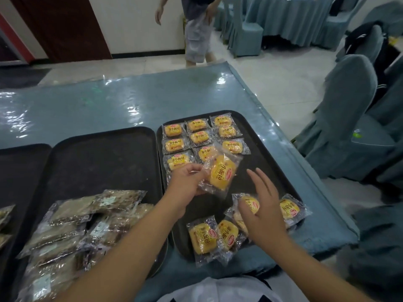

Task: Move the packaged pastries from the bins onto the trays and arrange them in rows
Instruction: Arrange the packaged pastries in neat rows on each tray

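My left hand (188, 182) pinches the wrapper edge of a yellow packaged pastry (221, 172), held tilted above the right black tray (268, 162). On that tray's far half lie several yellow pastries in rows (197, 137). Near its front edge is a loose pile of more yellow pastries (210, 236). My right hand (265, 205) hovers over that pile with fingers spread and straight, its thumb side touching one packet (249, 203). Another packet (291, 209) lies to the right of that hand.
The middle black tray (102, 158) carries a heap of brown packaged pastries (82, 225) at its near end. A third tray (19, 171) sits at the left edge. A person stands beyond the blue covered table (109, 105). Covered chairs (349, 118) stand to the right.
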`<state>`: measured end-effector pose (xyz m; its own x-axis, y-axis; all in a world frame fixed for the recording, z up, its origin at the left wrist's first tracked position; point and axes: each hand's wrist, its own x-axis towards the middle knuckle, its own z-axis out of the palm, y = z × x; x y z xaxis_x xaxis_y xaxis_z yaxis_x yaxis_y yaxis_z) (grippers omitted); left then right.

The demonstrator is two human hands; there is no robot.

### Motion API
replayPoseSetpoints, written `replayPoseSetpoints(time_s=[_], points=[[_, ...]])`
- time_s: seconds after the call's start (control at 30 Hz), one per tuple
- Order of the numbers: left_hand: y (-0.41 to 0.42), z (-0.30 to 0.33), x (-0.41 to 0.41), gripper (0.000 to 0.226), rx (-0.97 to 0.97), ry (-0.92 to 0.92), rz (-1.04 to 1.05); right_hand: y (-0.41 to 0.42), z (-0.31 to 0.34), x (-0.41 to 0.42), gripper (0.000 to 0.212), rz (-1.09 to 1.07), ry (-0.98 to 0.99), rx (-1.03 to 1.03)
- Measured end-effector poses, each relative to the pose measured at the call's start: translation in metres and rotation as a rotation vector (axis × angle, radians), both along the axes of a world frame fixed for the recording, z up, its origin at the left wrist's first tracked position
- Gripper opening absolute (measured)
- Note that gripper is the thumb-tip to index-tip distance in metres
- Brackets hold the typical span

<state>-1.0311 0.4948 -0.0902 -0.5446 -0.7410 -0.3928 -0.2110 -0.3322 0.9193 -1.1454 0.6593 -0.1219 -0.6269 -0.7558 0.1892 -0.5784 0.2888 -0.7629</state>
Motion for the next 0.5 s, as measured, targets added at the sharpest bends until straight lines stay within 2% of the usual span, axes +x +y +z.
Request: replayPoseSetpoints(time_s=[0.1, 0.17, 0.23, 0.3, 0.37, 0.43, 0.5], points=[[0.025, -0.011, -0.01, 0.008, -0.214, -0.047, 0.049, -0.003, 0.021, 0.0, 0.056, -0.077, -0.426, -0.042], [0.042, -0.019, -0.018, 0.011, -0.355, -0.039, -0.039, -0.013, 0.031, -0.004, 0.042, -0.092, -0.851, -0.081], [0.059, -0.027, -0.027, 0.012, -0.454, -0.057, -0.169, -0.019, 0.031, -0.013, 0.021, -0.126, -1.117, -0.114], [0.071, -0.033, -0.035, 0.013, -0.523, -0.065, -0.277, -0.022, 0.024, -0.023, 0.014, -0.236, -1.197, -0.109], [0.078, -0.038, -0.041, 0.016, -0.542, -0.037, -0.355, -0.019, 0.016, -0.035, 0.016, -0.318, -1.224, -0.075], [0.08, -0.04, -0.046, 0.021, -0.481, -0.022, -0.38, -0.016, 0.012, -0.052, 0.022, -0.311, -1.246, -0.007], [0.078, -0.04, -0.048, 0.024, -0.383, -0.074, -0.306, -0.016, 0.014, -0.072, 0.027, -0.216, -1.211, 0.084]])
